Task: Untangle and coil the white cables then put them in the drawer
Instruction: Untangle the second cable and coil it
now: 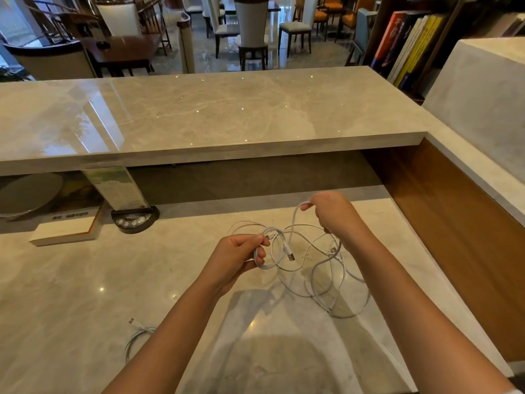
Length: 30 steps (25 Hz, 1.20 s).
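Note:
A tangle of thin white cables [315, 268] hangs between my hands above the lower marble desk [71, 285], its loops trailing down onto the surface. My left hand [237, 255] is closed around a small loop of cable, with a USB plug [290, 256] dangling just right of it. My right hand [331, 213] pinches a strand, lifting it higher and farther back. Another coiled white cable [137, 338] lies on the desk by my left forearm, partly hidden under it. No drawer is in view.
A raised marble counter [199, 115] runs across in front. Beneath its ledge stand an acrylic sign holder [116, 187], a black button device [133, 220], a white book [65, 230] and a grey round tray [25, 194]. A wooden side panel [454, 223] bounds the right.

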{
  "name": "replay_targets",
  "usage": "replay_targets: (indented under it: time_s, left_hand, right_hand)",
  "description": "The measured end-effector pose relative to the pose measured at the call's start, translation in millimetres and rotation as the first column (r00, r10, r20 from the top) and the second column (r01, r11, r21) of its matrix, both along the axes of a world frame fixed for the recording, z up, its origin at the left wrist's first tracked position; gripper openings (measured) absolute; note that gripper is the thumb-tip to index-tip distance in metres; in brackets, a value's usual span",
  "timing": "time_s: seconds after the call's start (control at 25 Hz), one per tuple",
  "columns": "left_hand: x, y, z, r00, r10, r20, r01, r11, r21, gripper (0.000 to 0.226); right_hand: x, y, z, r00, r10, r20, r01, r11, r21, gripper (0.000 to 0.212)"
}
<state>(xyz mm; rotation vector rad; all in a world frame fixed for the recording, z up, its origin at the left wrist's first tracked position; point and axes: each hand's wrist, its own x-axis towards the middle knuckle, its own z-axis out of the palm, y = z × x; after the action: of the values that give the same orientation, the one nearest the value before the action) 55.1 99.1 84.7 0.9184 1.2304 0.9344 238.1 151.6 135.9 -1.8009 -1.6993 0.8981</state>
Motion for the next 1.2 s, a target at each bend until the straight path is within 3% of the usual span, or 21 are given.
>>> replay_targets:
  time_s: [0.16, 0.4, 0.52, 0.6, 0.8, 0.92, 1.0, 1.08, 1.12, 1.2]
  left_hand:
    - [6, -1, -6, 0.993, 0.111, 0.040, -0.110, 0.994, -0.018, 0.023]
    - [9, -5, 1, 0.965, -0.035, 0.261, 0.035, 0.999, 0.002, 0.030]
    - [10, -8, 3, 0.888, 0.072, 0.455, -0.036, 0.996, -0.087, 0.037]
    - [9, -6, 3, 0.872, 0.109, 0.476, -0.062, 0.992, -0.114, 0.037]
    - [8, -3, 2, 0.875, 0.100, 0.473, -0.069, 0.994, -0.083, 0.029]
    - [9, -3, 1, 0.879, 0.123, 0.460, -0.104, 0.992, -0.066, 0.033]
    - [9, 0, 1, 0.841, 0.205, 0.501, -0.183, 0.979, -0.092, 0.030]
    - [6, 4, 2, 0.813, 0.274, 0.514, -0.238, 0.962, -0.136, 0.024]
    - [4, 5, 2, 0.821, 0.272, 0.503, -0.235, 0.962, -0.137, 0.023]
    - [6, 3, 0, 0.837, 0.230, 0.497, -0.198, 0.973, -0.116, 0.023]
  right_hand:
    - [-24, -31, 4, 0.987, 0.140, -0.073, -0.128, 0.982, 0.142, 0.026]
    - [-46, -71, -40, 0.940, 0.113, 0.323, -0.287, 0.774, 0.564, 0.024]
    - [-46, -76, -52, 0.929, 0.058, 0.366, -0.308, 0.669, 0.677, 0.016]
    - [-46, -78, -56, 0.916, 0.035, 0.399, -0.330, 0.632, 0.701, 0.013]
    - [-45, -74, -54, 0.852, -0.004, 0.523, -0.406, 0.625, 0.667, 0.033]
    - [-45, -76, -54, 0.841, 0.055, 0.539, -0.433, 0.667, 0.607, 0.041]
    - [-47, -87, -56, 0.892, 0.166, 0.421, -0.382, 0.773, 0.507, 0.037]
    - [-40, -93, -56, 0.964, 0.240, 0.112, -0.263, 0.922, 0.285, 0.031]
    - [-33, -93, -57, 0.964, 0.264, -0.016, -0.257, 0.950, 0.175, 0.024]
    - [-15, -84, -54, 0.939, 0.341, -0.030, -0.336, 0.935, 0.111, 0.012]
